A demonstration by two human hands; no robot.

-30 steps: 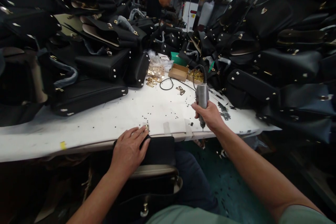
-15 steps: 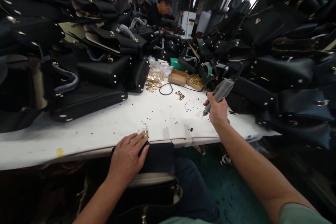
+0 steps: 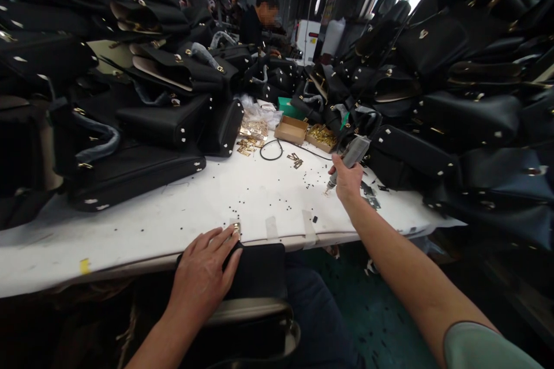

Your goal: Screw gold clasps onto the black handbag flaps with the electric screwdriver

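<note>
My left hand (image 3: 202, 268) lies flat with fingers stretched over the flap of a black handbag (image 3: 262, 268) at the table's front edge. Its fingertips touch a small gold metal plate (image 3: 236, 228) at the edge of that flap. The bag's body hangs below, over my lap, its light-lined opening facing me. Over the right part of the table, my right hand (image 3: 350, 181) is wrapped round a grey electric screwdriver (image 3: 355, 151). The tool tilts, with its tip pointing down and left, close to the tabletop; whether it touches cannot be made out.
The white table (image 3: 208, 199) carries scattered small black bits, several loose gold plates (image 3: 295, 160), a black cord loop (image 3: 270, 150), an open cardboard box (image 3: 291, 130) and a box of gold parts (image 3: 321, 137). Black bags (image 3: 164, 121) are piled on both sides. A person (image 3: 255, 20) sits across.
The screwdriver in my right hand has moved slightly left and its tip a little lower in view. My left hand stays on the flap. The whole view has shifted slightly.
</note>
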